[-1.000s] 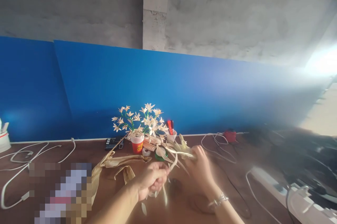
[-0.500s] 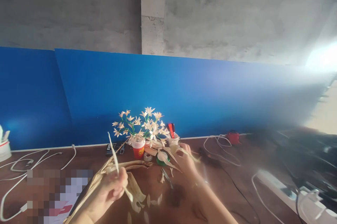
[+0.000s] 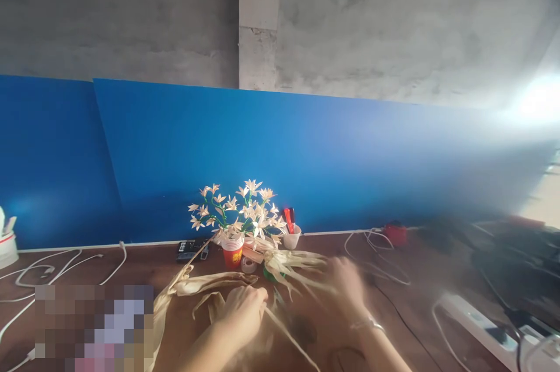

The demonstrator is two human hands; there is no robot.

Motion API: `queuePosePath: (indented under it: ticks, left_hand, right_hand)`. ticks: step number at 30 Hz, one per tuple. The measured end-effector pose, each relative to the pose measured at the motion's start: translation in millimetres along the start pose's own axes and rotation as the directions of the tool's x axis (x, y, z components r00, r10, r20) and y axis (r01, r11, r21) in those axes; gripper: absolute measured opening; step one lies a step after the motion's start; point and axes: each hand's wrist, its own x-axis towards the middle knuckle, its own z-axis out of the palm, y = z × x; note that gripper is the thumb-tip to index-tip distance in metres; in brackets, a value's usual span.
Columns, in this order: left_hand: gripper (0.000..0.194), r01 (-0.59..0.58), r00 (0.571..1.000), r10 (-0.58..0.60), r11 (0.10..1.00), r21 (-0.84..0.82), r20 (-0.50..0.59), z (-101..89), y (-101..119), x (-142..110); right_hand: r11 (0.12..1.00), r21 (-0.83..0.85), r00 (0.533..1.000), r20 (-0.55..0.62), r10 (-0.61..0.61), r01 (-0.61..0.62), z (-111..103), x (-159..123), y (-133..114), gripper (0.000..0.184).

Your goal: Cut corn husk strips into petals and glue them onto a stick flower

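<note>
Pale husk bundle, one, lies with long axis sideways, leftward of the nearer right hand, whose blurred grip I cannot tell; left hand pinches narrow strip

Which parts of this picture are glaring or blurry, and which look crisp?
In the head view, glare burns out the right edge, hazing the blue panel there; the right hand looks blurred, the left hand clearer; the flowers look fairly crisp.

Flowers stood in a cup on the counter, tape just right, husks either side, partition behind, power strip far right
</note>
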Motion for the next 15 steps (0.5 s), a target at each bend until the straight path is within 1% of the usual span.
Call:
queuePosePath:
  ticks: [2, 4, 7, 11, 15]
  left_hand:
    - [0.024, -0.044, 0.999, 0.043, 0.998, 0.036, 0.019, 7.3, 7.0, 3.4]
    - [0.027, -0.082, 0.994, 0.075, 0.992, 0.096, 0.073, 11.3, 15.1, 6.9]
    - [0.029, -0.095, 0.982, 0.061, 0.977, 0.191, 0.178, 13.1, 27.5, 9.7]
    - [0.028, -0.100, 0.969, 0.036, 0.961, 0.256, 0.245, 15.3, 38.2, 7.8]
    - [0.026, -0.103, 0.962, 0.024, 0.955, 0.277, 0.273, 17.6, 39.7, 3.6]
  right_hand:
    - [0.980, -0.191, 0.998, -0.047, 0.039, -0.047, -17.7, 7.1, 15.1, 0.020]
    - [0.935, -0.342, 0.995, -0.070, 0.073, -0.093, -29.4, 12.1, 27.1, 0.023]
    - [0.872, -0.477, 0.994, -0.033, 0.101, -0.105, -37.1, 14.2, 39.5, 0.025]
    - [0.845, -0.532, 0.993, 0.064, 0.095, -0.047, -36.9, 11.3, 48.2, 0.031]
    - [0.879, -0.475, 0.992, 0.091, 0.092, -0.038, -35.4, 7.5, 50.8, 0.034]
